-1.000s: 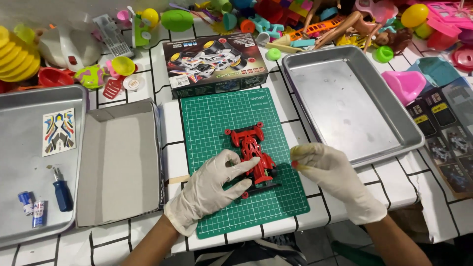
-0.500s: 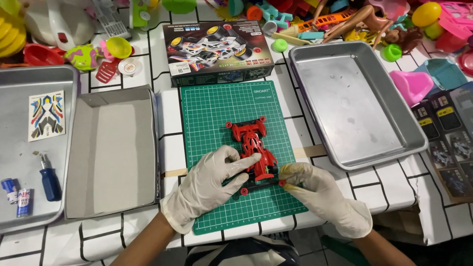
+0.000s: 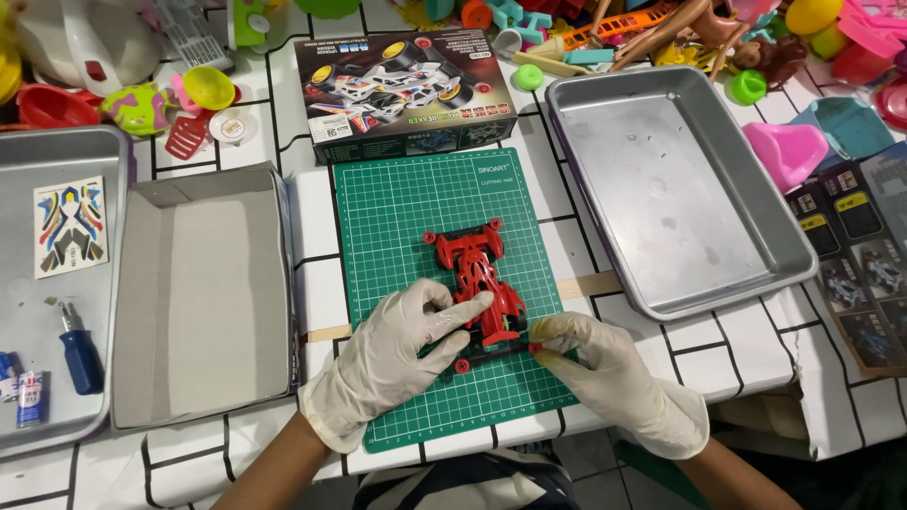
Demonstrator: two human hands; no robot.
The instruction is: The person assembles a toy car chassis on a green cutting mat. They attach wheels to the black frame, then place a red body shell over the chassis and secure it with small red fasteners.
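Observation:
A red toy race car chassis (image 3: 477,274) lies on a green cutting mat (image 3: 397,208) in the middle of the tiled table. Both my hands wear pale gloves. My left hand (image 3: 397,354) rests on the car's near left side, fingers over its body. My right hand (image 3: 605,373) pinches the car's near right corner by a small red axle end. The car's near end is partly hidden by my fingers.
An empty grey box lid (image 3: 203,293) lies left of the mat, and a metal tray (image 3: 28,283) with a sticker sheet (image 3: 71,227), blue screwdriver (image 3: 80,354) and batteries beyond it. Another metal tray (image 3: 675,189) sits right. The kit box (image 3: 402,90) and plastic toys line the far edge.
The view has shifted slightly. My right hand moved in from the car's right side to grip its near right corner. My left hand stays on the car.

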